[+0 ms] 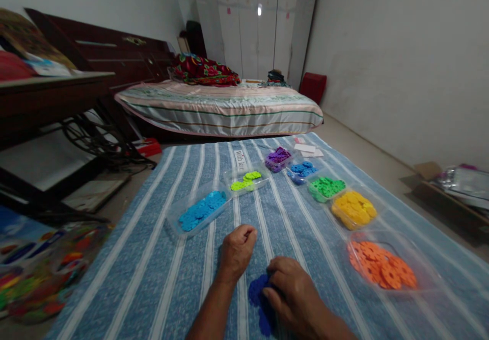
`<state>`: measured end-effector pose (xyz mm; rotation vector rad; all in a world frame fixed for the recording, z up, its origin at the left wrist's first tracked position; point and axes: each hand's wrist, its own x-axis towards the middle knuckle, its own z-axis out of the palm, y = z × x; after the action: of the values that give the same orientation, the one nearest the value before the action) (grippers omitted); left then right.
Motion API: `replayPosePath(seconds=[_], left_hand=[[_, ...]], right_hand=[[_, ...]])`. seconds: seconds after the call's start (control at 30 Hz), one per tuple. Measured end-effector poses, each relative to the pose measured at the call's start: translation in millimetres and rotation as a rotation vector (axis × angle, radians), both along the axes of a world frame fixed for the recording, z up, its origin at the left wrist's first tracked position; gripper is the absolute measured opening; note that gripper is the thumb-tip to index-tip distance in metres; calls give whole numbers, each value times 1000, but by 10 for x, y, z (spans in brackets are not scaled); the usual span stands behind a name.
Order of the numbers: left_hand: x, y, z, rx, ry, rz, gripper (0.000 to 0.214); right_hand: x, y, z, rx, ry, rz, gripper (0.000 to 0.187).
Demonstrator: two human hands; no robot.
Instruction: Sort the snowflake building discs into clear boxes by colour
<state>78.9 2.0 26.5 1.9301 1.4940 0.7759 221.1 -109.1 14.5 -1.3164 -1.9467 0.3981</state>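
My left hand [237, 251] rests on the blue striped cloth [160, 279] with its fingers curled into a loose fist; nothing shows inside it. My right hand [294, 291] lies just right of it, fingers pressed down on a pile of dark blue snowflake pieces [257, 299], which it partly hides. Ahead of the hands stand clear trays of pieces sorted by colour: light blue [201, 210], lime [246, 181], purple [278, 157], blue [303, 170], green [326, 187], yellow [353, 208] and orange [382, 266].
A clear bag of mixed coloured pieces [46, 273] lies at the cloth's left edge. A striped bed [221, 108] stands beyond, a dark table [49, 100] at left, a cardboard box [451, 187] on the floor at right.
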Motion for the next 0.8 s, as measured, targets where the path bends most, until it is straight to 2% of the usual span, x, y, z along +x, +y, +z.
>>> replayPosePath(seconds=[0.13, 0.27, 0.43, 0.57, 0.67, 0.8], left_hand=[[-7, 6, -16, -6, -19, 5, 22], [-8, 13, -44, 10, -54, 8, 23], [-15, 12, -71, 14, -75, 5, 24], [-24, 22, -83, 14, -75, 2, 24], [-27, 32, -95, 23, -80, 5, 24], [-29, 31, -106, 36, -91, 8, 23]], right_hand=[[109, 106, 130, -58, -54, 1, 20], [312, 363, 334, -42, -151, -81, 21], [716, 957, 715, -65, -270, -238, 27], [1089, 1539, 945, -178, -434, -432, 35], [1305, 1906, 998, -319, -528, -555, 39], [1451, 2212, 931, -427, -581, -604, 39]])
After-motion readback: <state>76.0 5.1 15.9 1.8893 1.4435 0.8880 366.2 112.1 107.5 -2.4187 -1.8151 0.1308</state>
